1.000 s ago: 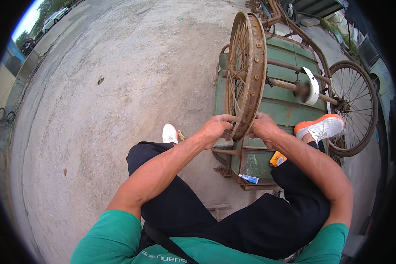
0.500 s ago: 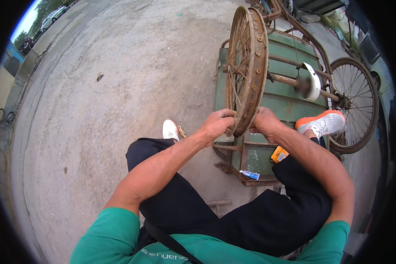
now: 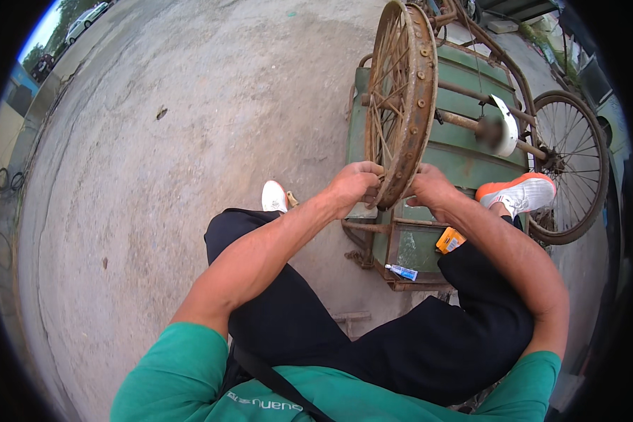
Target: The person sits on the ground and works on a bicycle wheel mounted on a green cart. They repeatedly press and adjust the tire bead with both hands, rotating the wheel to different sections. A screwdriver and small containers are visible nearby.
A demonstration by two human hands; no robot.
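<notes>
A rusty spoked wheel rim (image 3: 416, 105) without a tyre stands upright, mounted at the left end of a rusty axle (image 3: 458, 118). At its near edge, my left hand (image 3: 355, 186) grips the left side with fingers curled against the rim. On the opposite side, my right hand (image 3: 430, 186) has its fingers closed round the rim's right edge; the fingertips are partly hidden. Behind the wheel lies the green metal body (image 3: 464, 158) of an overturned cart. A small blue and white tube (image 3: 401, 272) and an orange packet (image 3: 450, 240) rest on its near end.
To the right, a second wheel with a black tyre (image 3: 589, 211) sits on the same axle. A white curved piece (image 3: 505, 126) surrounds the axle's middle. My white shoes (image 3: 274, 197) rest either side of the wheel. Concrete ground (image 3: 141, 183) spreads left; a parked car (image 3: 86, 22) is far off.
The view has shifted slightly, so the wheel and cart appear a little to the right. Both hands stay at the rim's near edge, with only slight finger movement.
</notes>
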